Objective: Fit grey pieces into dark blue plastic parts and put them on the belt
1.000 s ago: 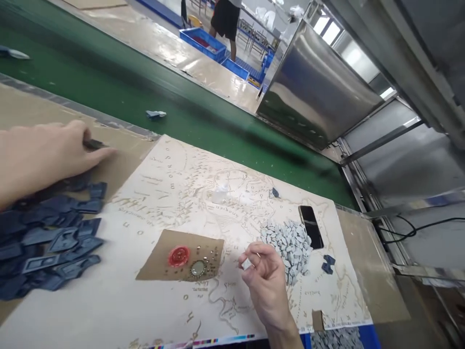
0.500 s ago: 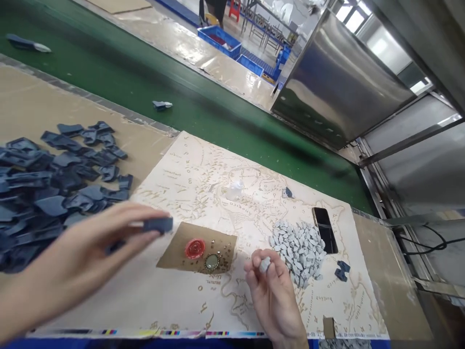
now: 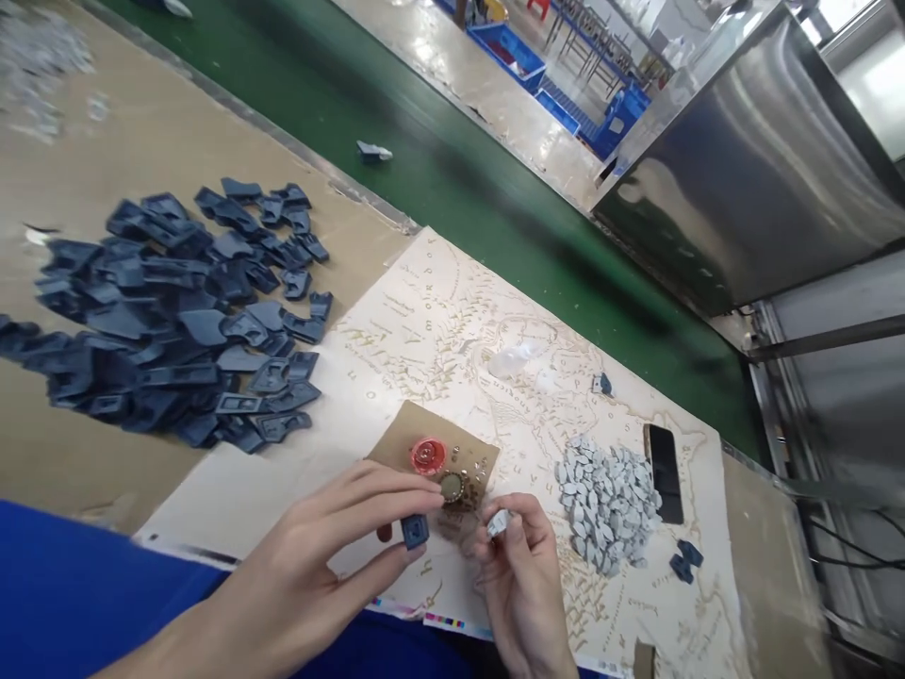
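Note:
My left hand point(image 3: 339, 547) pinches a dark blue plastic piece point(image 3: 415, 531) between thumb and fingers, its recessed end facing up. Close beside it on the right, my right hand point(image 3: 527, 566) grips a small light grey piece point(image 3: 499, 523) at the fingertips. The two pieces are apart. Just beyond the hands lies a brown cardboard square point(image 3: 403, 424) bearing a red round cap point(image 3: 428, 455), a crimped bottle cap point(image 3: 452, 487) and small crumbs. To the right of my right hand spreads a pile of light grey pieces point(image 3: 608, 500).
A heap of dark blue pieces point(image 3: 190, 321) covers the left of the table. A phone point(image 3: 665, 471) and loose blue pieces point(image 3: 684, 561) lie at right on the map-printed sheet point(image 3: 396, 349). Beyond runs a green conveyor belt point(image 3: 452, 198), with one piece point(image 3: 373, 152) on it.
My left hand has come right and nearer to my right hand, bringing the dark blue piece with it. The camera view has turned toward the left. My right hand still holds the grey piece.

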### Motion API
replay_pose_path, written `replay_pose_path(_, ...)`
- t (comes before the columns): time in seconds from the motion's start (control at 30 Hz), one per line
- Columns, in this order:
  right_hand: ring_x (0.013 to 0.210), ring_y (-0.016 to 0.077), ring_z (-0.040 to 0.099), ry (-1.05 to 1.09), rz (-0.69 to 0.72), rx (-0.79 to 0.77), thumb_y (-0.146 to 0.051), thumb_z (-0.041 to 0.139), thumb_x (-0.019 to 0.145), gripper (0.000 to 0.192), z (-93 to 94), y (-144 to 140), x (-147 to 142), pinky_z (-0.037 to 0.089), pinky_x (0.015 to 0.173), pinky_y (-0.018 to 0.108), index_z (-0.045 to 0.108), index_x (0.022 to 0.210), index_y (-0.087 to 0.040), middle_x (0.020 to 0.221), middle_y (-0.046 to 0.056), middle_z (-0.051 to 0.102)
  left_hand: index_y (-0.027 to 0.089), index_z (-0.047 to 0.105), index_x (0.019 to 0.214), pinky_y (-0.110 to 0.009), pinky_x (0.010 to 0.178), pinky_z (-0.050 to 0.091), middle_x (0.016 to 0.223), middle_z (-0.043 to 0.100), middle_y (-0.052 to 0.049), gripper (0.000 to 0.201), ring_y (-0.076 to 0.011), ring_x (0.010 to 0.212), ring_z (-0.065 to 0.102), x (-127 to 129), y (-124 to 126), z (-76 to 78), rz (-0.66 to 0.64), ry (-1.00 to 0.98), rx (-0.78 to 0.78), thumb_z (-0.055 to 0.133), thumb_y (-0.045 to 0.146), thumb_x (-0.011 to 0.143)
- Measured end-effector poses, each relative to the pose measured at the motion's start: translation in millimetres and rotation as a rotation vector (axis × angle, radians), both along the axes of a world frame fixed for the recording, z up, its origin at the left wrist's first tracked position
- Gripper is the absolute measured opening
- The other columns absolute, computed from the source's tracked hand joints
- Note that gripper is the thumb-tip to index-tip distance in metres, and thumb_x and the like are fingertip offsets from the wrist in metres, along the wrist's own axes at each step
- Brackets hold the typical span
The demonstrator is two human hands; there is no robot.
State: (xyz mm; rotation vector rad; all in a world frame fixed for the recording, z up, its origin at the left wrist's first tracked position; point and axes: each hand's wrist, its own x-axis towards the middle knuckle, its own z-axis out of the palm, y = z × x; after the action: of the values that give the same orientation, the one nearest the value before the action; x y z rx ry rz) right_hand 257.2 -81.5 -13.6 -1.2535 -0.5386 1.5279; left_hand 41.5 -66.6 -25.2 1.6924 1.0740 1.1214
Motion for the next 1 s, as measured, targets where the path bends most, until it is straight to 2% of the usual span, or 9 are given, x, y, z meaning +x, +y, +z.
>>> replay_pose_path(0.13,0.055,0.0112,0.067,-0.106,-0.07,0.007,-0.056,0.098,0.075,0.035,-3.8,2,-4,0.063,0.056,0.022,0.083,0.083,-0.026,0.074,0.0,0.077,0.04,0.078,0.13,-0.023,0.094,0.067,0.114,0.085,0.0,0.037,-0.02,0.105,0.081,-8,-2,-10.9,0.0,0.029,-0.042,0.073,0.022,0.098)
replay_pose_path(0.27,0.058,0.0145,0.073,-0.257,-0.055,0.066,-0.055,0.096,0.078,0.032,-11.9,0,-2,0.063,0.054,0.023,0.086,0.087,-0.026,0.079,0.004,0.082,0.039,0.078,0.13,-0.021,0.098,0.065,0.118,0.084,-0.001,0.036,-0.0188,0.108,0.082,-12,-8,-20.1,-0.016,-0.023,-0.134,0.066,0.022,0.101)
replay_pose_path(0.43,0.051,0.0143,0.071,-0.478,0.01,0.169,-0.047,0.097,0.079,0.023,-15.1,3,5,0.061,0.05,0.023,0.089,0.086,-0.026,0.072,0.002,0.08,0.039,0.075,0.133,-0.02,0.098,0.064,0.117,0.084,0.0,0.036,-0.0171,0.108,0.082,-17,-12,-22.2,-0.002,-0.105,-0.177,0.063,0.022,0.103)
replay_pose_path(0.53,0.06,0.0181,0.077,-0.667,0.049,0.205,-0.038,0.095,0.082,0.013,-11.3,8,6,0.065,0.054,0.025,0.09,0.087,-0.026,0.081,0.005,0.083,0.04,0.075,0.13,-0.018,0.094,0.065,0.113,0.085,0.001,0.028,-0.0176,0.105,0.084,-22,-19,-26.8,0.076,-0.17,-0.311,0.066,0.033,0.104)
replay_pose_path(0.6,0.071,0.0214,0.081,-0.861,0.112,0.306,-0.028,0.09,0.087,0.004,-9.1,11,6,0.068,0.06,0.028,0.09,0.091,-0.027,0.086,0.007,0.085,0.038,0.078,0.121,-0.019,0.091,0.067,0.11,0.086,0.0,0.021,-0.0192,0.103,0.085,-24,-25,-31.5,0.145,-0.231,-0.418,0.066,0.042,0.105)
replay_pose_path(0.67,0.079,0.0226,0.082,-1.008,0.198,0.456,-0.018,0.084,0.09,0.016,-8.8,13,5,0.07,0.067,0.03,0.09,0.1,-0.029,0.09,0.007,0.086,0.036,0.081,0.114,-0.02,0.092,0.067,0.109,0.086,-0.001,0.022,-0.0208,0.103,0.085,-25,-30,-36.6,0.2,-0.289,-0.508,0.066,0.049,0.105)
replay_pose_path(0.77,0.083,0.0218,0.082,-1.111,0.303,0.644,-0.007,0.078,0.092,0.039,-12.1,14,3,0.071,0.073,0.03,0.087,0.117,-0.034,0.097,0.005,0.087,0.035,0.081,0.116,-0.018,0.093,0.066,0.108,0.085,-0.001,0.026,-0.0199,0.103,0.084,-25,-35,-43.2,0.256,-0.362,-0.568,0.073,0.054,0.1)
replay_pose_path(0.87,0.086,0.0217,0.083,-1.167,0.379,0.686,-0.004,0.074,0.094,0.048,-16.6,13,2,0.071,0.076,0.03,0.083,0.128,-0.037,0.103,0.004,0.086,0.036,0.08,0.118,-0.014,0.094,0.064,0.108,0.082,0.001,0.03,-0.0167,0.101,0.083,-25,-35,-45.5,0.322,-0.374,-0.529,0.083,0.052,0.093)
replay_pose_path(1.0,0.089,0.021,0.082,-1.246,0.433,0.753,-0.002,0.071,0.097,0.047,-21.8,12,4,0.072,0.078,0.029,0.08,0.132,-0.032,0.106,0.006,0.085,0.038,0.082,0.117,-0.011,0.084,0.064,0.109,0.078,0.001,0.019,-0.0139,0.095,0.079,-26,-32,-39.8,0.393,-0.302,-0.443,0.078,0.043,0.099)
